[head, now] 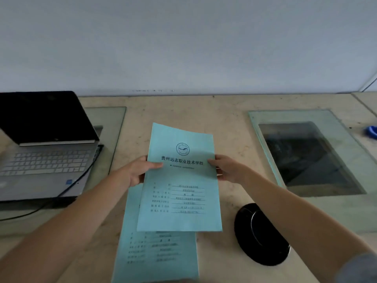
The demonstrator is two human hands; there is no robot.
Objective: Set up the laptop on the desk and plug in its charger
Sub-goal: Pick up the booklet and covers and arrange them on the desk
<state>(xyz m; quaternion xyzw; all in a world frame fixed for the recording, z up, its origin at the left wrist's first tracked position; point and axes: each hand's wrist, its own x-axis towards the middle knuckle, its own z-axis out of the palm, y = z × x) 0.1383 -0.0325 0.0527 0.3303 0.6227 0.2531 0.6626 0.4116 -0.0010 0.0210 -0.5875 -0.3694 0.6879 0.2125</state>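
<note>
Teal booklet (180, 180) pinched at both edges, left hand (137, 172) and right hand (228, 169) fingers clamped, lifted off its twin (157, 252) below, probably clearing desk (224, 127) beside the laptop (47, 148).

I see a beige desk (224, 123): open laptop (47, 160) at nine o'clock, blue booklet (157, 254) at six, black disc (261, 235) at four.

2 blue booklets (179, 193) overlapping mid-desk; black round grommet (263, 235) right; blue obj (371, 131) far right.

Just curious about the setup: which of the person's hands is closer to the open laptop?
Left. The left hand grips the blue booklet's left edge, just right of the laptop; the right hand holds the opposite edge, farther away.
</note>
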